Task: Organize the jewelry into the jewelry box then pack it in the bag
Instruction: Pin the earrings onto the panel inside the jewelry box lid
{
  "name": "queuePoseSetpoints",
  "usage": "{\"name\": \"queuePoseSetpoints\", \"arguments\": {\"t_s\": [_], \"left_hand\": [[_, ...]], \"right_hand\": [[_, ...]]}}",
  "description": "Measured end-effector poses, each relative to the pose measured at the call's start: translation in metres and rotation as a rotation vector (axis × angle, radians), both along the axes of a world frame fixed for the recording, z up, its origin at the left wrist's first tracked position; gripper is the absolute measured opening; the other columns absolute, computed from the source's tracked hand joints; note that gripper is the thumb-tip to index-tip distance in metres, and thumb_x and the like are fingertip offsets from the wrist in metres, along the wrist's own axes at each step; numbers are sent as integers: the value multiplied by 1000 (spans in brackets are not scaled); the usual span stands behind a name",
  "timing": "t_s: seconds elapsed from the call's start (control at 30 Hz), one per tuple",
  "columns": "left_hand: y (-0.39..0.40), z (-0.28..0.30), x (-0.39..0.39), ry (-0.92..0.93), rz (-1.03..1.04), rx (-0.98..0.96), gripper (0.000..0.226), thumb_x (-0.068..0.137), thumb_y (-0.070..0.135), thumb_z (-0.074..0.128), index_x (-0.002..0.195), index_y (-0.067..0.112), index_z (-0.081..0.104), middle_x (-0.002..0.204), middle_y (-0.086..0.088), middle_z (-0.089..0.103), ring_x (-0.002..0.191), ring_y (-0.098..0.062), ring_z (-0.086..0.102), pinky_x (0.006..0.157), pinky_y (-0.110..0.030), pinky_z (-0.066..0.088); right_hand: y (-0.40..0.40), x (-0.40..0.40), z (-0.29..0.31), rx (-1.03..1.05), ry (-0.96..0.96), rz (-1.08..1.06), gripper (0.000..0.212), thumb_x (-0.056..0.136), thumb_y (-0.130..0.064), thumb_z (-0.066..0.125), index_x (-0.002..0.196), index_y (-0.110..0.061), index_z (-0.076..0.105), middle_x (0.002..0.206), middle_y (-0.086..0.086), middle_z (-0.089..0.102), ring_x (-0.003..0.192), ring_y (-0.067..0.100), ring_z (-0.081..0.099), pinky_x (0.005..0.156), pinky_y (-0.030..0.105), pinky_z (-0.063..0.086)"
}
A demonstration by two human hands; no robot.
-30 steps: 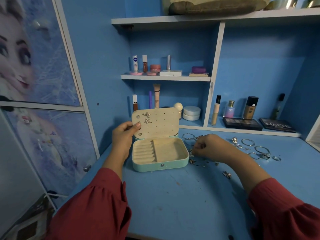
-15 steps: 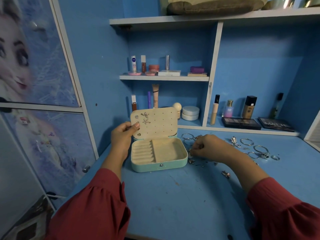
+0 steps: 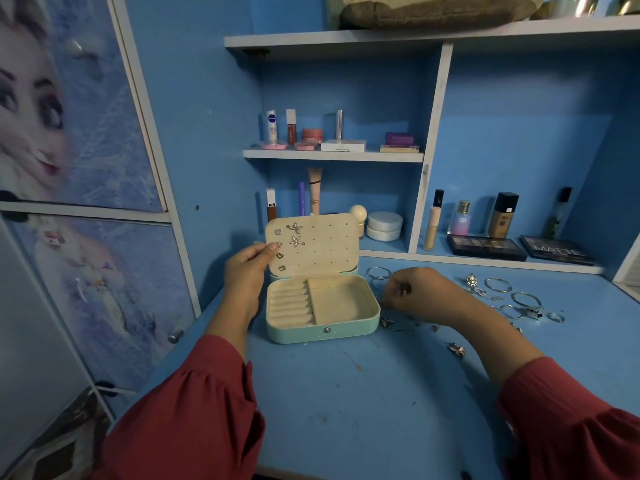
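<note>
Right hand [image 3: 420, 292], centre right of the frame, is pinched on a small dark piece, apparently an earring [image 3: 404, 291]. Left hand [image 3: 246, 274] grips the left edge of the lid [image 3: 313, 247] of the open jewelry box [image 3: 322, 308] at centre. Remaining rings [image 3: 498, 285] lie scattered right on the table [image 3: 363, 393]. No bag identifiable. Judgement: brace the lid firmly and align the post with a free hole. Legible: "NIVEA" tube [image 3: 272, 128], "MATTE" palette [image 3: 556, 251], "SB" bottle [image 3: 462, 219]

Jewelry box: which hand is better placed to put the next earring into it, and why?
The right hand: it pinches a small piece beside the jewelry box, while the left hand holds the lid open.
</note>
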State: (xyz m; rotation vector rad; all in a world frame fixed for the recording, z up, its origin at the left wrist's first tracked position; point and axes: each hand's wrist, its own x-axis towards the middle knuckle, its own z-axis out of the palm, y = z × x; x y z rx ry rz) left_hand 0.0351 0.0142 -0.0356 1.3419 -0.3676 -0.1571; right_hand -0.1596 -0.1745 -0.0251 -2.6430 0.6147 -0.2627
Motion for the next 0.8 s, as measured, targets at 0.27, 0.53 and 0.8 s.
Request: {"name": "queuePoseSetpoints", "arguments": {"t_s": [0.27,0.53,0.8], "left_hand": [[0,1,-1,10,-18,-15,16,90,11,63,103,5,68,88,-3,69,54,7,61,47,-8,43],[1,3,-3,16,-10,-12,16,90,10,63,104,5,67,85,-1,67,52,9,59,45,-7,43],[1,3,-4,21,-6,-7,19,90,10,63,108,4,67,86,0,67,51,9,59,45,-7,43]], "right_hand": [[0,0,5,95,-164,-54,12,86,-19,68,75,-24,66,73,-12,61,68,2,53,61,16,42],[-4,-2,4,85,50,17,14,86,-20,68,79,-31,71,82,-13,66,80,9,61,73,24,51],[-7,-8,10,115,-5,-5,9,86,-21,69,88,-27,75,87,-14,70,82,3,61,69,16,48]]}}
